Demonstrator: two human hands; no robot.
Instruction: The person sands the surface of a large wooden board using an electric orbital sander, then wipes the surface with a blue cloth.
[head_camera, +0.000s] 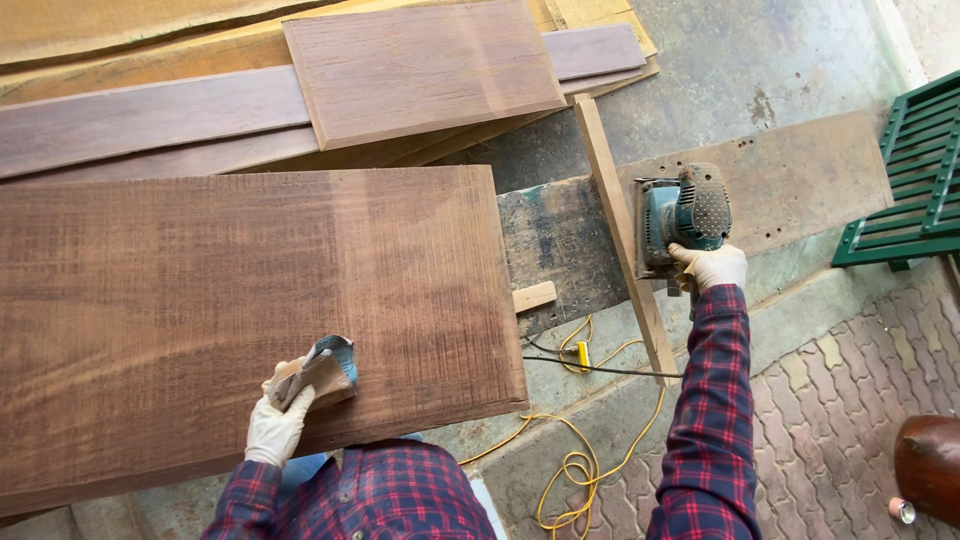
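A large dark brown wooden board (220, 300) lies across the bench in front of me. My left hand (280, 420), in a pale glove, presses a folded piece of sandpaper (325, 372) onto the board near its front edge. My right hand (712, 268), also gloved, grips a teal electric sander (680, 215) that rests on a worn plank (780, 185) to the right. Both sleeves are red and blue plaid.
More boards (420, 70) are stacked at the back. A thin wooden strip (625, 240) runs diagonally beside the sander. A yellow cable (580, 465) coils on the concrete below. A green metal grate (915, 170) stands at right, above patterned paving.
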